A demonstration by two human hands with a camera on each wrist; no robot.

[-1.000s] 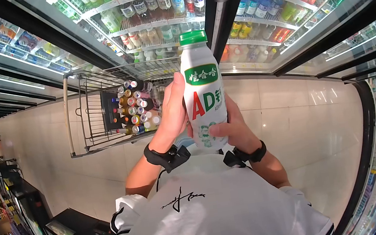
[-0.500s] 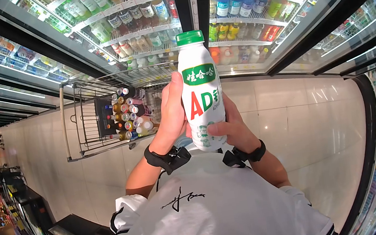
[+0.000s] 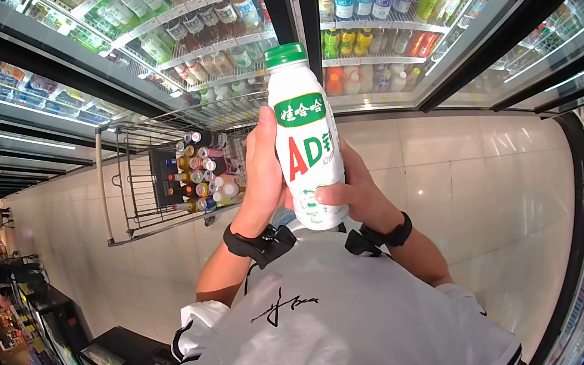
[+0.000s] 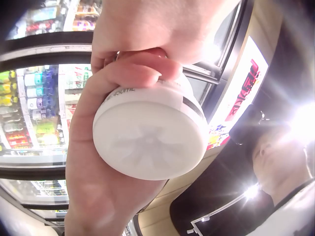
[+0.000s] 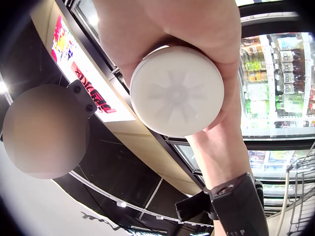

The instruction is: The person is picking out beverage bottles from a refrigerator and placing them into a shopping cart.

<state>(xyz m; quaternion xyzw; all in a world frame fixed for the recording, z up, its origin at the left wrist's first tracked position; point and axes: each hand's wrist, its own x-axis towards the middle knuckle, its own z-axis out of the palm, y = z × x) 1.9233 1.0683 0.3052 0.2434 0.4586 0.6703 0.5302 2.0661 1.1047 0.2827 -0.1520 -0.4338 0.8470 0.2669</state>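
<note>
A white bottle (image 3: 304,129) with a green cap and a green-and-red "AD" label is held upright in front of the chest, label towards the head camera. My left hand (image 3: 264,165) grips its left side, thumb along the bottle and the other fingers mostly hidden behind it. From the right, my right hand (image 3: 359,186) holds the lower part, thumb pressed across the front near the base. Seen from below in the left wrist view, the pale round base (image 4: 150,142) shows with fingers (image 4: 133,71) wrapped above it. The right wrist view also shows this base, between both hands.
A wire shopping cart (image 3: 134,229) stands ahead to the left, with several bottles and cans (image 3: 201,173) inside. Glass-door coolers with stocked shelves (image 3: 212,49) line the front. Tiled floor (image 3: 458,180) lies to the right. Black display cases (image 3: 117,352) stand at the lower left.
The head view has turned so the shelves sit further left. The bottle has shifted slightly left and up in view, both hands still holding it.
</note>
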